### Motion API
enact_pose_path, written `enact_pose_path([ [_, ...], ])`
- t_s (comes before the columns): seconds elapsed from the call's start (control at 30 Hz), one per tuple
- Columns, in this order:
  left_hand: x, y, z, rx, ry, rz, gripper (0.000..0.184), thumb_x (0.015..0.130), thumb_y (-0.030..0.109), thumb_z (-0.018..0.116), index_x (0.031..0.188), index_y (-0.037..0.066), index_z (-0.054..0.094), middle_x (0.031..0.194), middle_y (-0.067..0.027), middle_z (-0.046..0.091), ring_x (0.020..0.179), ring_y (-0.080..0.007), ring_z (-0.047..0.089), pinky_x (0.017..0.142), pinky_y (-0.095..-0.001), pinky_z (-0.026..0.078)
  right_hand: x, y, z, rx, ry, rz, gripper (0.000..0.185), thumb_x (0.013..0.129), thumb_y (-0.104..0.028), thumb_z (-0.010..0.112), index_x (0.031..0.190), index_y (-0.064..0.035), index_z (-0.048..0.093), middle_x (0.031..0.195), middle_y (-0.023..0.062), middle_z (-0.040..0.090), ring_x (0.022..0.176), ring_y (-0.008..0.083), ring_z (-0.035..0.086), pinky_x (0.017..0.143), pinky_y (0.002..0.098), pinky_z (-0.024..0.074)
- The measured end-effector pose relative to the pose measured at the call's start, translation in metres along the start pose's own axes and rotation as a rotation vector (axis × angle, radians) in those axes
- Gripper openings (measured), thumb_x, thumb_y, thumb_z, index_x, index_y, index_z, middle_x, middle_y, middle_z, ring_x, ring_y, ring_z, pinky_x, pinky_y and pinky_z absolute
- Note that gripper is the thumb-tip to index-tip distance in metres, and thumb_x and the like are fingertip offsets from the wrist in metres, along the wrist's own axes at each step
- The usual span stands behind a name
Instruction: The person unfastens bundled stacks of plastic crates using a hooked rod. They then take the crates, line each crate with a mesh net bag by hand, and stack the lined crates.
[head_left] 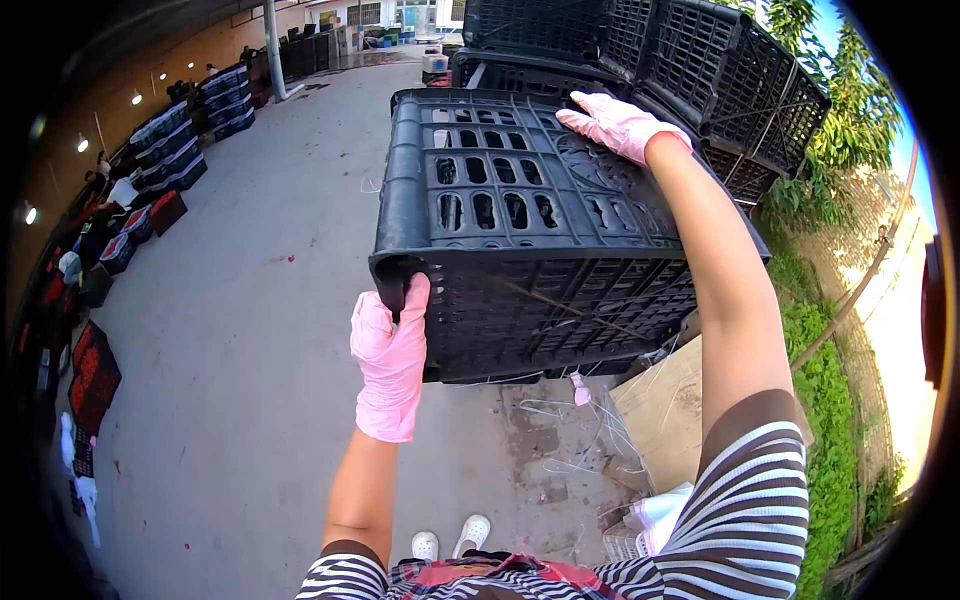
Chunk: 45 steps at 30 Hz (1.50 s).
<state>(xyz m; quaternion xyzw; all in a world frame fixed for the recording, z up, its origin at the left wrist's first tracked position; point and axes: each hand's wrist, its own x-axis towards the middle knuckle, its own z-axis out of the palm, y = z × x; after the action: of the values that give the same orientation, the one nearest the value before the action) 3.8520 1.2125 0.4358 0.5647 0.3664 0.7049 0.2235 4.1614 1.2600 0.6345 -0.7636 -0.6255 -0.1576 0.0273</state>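
Note:
A black plastic crate (pixel 480 205) with rows of slots is in front of me, one slotted face turned upward. My left hand (pixel 392 355), in a pink glove, is closed around the crate's near left corner, thumb pressed against its edge. On the upper face, toward the far right, lies my right hand (pixel 622 127), also pink-gloved, with fingers stretched out flat. Part of the crate's right side is hidden behind my right forearm. Beyond it, more black crates (pixel 690 70) are stacked, with cord running across some.
Flattened cardboard (pixel 665 410) and loose white strapping (pixel 600 435) lie on the ground at right. Along the left stand crates of red produce (pixel 92 375) and stacked dark crates (pixel 228 100). A metal post (pixel 273 50) rises at the back left. Green plants (pixel 825 400) border the right.

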Motion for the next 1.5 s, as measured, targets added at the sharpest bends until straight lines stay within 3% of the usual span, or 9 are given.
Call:
enact_pose_path([
  [0.3, -0.098, 0.004, -0.087, 0.251, 0.055, 0.240, 0.028, 0.067, 0.004, 0.079, 0.078, 0.010, 0.054, 0.071, -0.0057, 0.058, 0.059, -0.0234, 0.055, 0.051, -0.0323, 0.044, -0.035, -0.073, 0.011, -0.314, 0.132, -0.217, 0.068, 0.084, -0.067, 0.044, 0.110, -0.0061, 0.061, 0.101, 0.0178, 0.064, 0.104, 0.0319, 0.055, 0.088, 0.0411, 0.0426],
  [0.47, -0.116, -0.007, -0.180, 0.251, -0.053, 0.244, 0.032, 0.063, 0.000, 0.077, 0.087, 0.011, 0.057, 0.077, -0.0064, 0.060, 0.066, -0.0257, 0.059, 0.056, -0.0337, 0.048, -0.093, -0.101, 0.025, 0.343, -0.059, -0.080, 0.059, 0.088, -0.062, 0.045, 0.086, -0.0040, 0.057, 0.081, 0.0192, 0.062, 0.083, 0.0373, 0.060, 0.073, 0.0416, 0.0446],
  [0.73, -0.202, -0.116, -0.344, 0.150, -0.389, 0.095, 0.030, 0.070, -0.001, 0.066, 0.099, 0.004, 0.057, 0.107, -0.0132, 0.060, 0.098, -0.0307, 0.058, 0.085, -0.0409, 0.046, -0.198, -0.151, 0.169, 0.467, -0.144, -0.096, 0.057, 0.089, -0.052, 0.051, 0.066, -0.0003, 0.057, 0.059, 0.0176, 0.047, 0.056, 0.0297, 0.047, 0.056, 0.0390, 0.0364],
  [0.97, -0.237, -0.181, -0.381, 0.203, -0.488, -0.106, 0.034, 0.074, -0.003, 0.065, 0.104, 0.006, 0.052, 0.114, -0.0121, 0.060, 0.106, -0.0315, 0.057, 0.090, -0.0404, 0.046, -0.266, -0.223, 0.260, 0.257, -0.210, -0.002, 0.054, 0.087, -0.055, 0.049, 0.068, -0.0049, 0.058, 0.074, 0.0158, 0.059, 0.073, 0.0356, 0.057, 0.065, 0.0430, 0.0440],
  [1.03, -0.264, -0.220, -0.379, 0.182, -0.458, -0.071, 0.032, 0.076, -0.003, 0.064, 0.103, 0.006, 0.050, 0.118, -0.0124, 0.059, 0.107, -0.0309, 0.057, 0.091, -0.0413, 0.046, -0.295, -0.200, 0.351, 0.453, -0.181, 0.081, 0.051, 0.089, -0.046, 0.055, 0.062, -0.0022, 0.057, 0.062, 0.0136, 0.055, 0.057, 0.0245, 0.050, 0.056, 0.0365, 0.0377],
  [1.17, -0.314, -0.253, -0.384, -0.023, -0.393, -0.777, 0.030, 0.078, -0.001, 0.065, 0.103, 0.007, 0.050, 0.107, -0.0124, 0.062, 0.102, -0.0319, 0.059, 0.091, -0.0407, 0.045, -0.346, -0.206, 0.412, 0.490, -0.149, 0.104, 0.051, 0.089, -0.046, 0.055, 0.062, -0.0034, 0.057, 0.057, 0.0082, 0.055, 0.052, 0.0187, 0.049, 0.053, 0.0331, 0.0385],
  [1.37, -0.386, -0.264, -0.430, 0.047, -0.480, -0.839, 0.010, 0.084, 0.007, 0.061, 0.093, 0.005, 0.057, 0.095, -0.0097, 0.061, 0.092, -0.0269, 0.059, 0.081, -0.0354, 0.046, -0.414, -0.222, 0.495, 0.739, -0.373, 0.296, 0.045, 0.088, -0.041, 0.061, 0.063, -0.0033, 0.059, 0.058, 0.0012, 0.055, 0.054, 0.0072, 0.047, 0.052, 0.0248, 0.0378],
  [1.43, -0.415, -0.263, -0.448, 0.180, -0.557, -0.908, 0.013, 0.087, 0.009, 0.058, 0.099, 0.005, 0.060, 0.099, -0.0099, 0.061, 0.094, -0.0248, 0.059, 0.084, -0.0334, 0.046, -0.429, -0.235, 0.506, 0.558, -0.570, 0.338, 0.047, 0.086, -0.044, 0.061, 0.062, -0.0040, 0.059, 0.057, 0.0051, 0.055, 0.052, 0.0129, 0.050, 0.051, 0.0281, 0.0394],
  [1.5, -0.445, -0.247, -0.447, -0.257, -0.068, -1.515, 0.024, 0.091, 0.013, 0.053, 0.110, 0.001, 0.060, 0.109, -0.0109, 0.060, 0.100, -0.0215, 0.058, 0.089, -0.0302, 0.044, -0.446, -0.236, 0.494, 0.413, -0.608, 0.216, 0.052, 0.082, -0.054, 0.058, 0.063, -0.0060, 0.062, 0.067, 0.0122, 0.062, 0.066, 0.0275, 0.061, 0.058, 0.0346, 0.0457],
])
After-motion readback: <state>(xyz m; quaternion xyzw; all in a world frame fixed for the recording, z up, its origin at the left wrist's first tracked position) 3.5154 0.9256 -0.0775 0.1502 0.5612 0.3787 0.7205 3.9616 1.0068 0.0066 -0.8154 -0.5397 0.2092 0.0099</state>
